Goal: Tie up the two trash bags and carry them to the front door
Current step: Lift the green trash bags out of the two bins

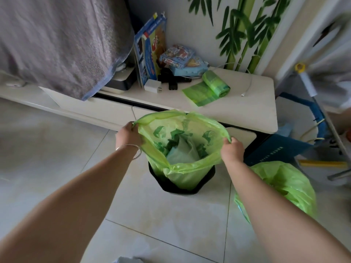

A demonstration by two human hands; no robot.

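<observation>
A green trash bag (187, 170) stands in a black bin (171, 186) on the tiled floor, its mouth pulled wide open, with pale rubbish inside. My left hand (128, 136) grips the bag's rim on the left side. My right hand (232, 149) grips the rim on the right side. The bag is lifted partly above the bin. A second green trash bag (284, 186) sits on the floor to the right, partly hidden behind my right forearm; I cannot tell whether it is tied.
A low cream cabinet (247, 111) behind the bin carries a roll of green bags (212, 86), boxes, chargers and a cable. A grey towel (57, 38) hangs at upper left. A blue box (275, 150) and a blue frame (311, 107) stand at right.
</observation>
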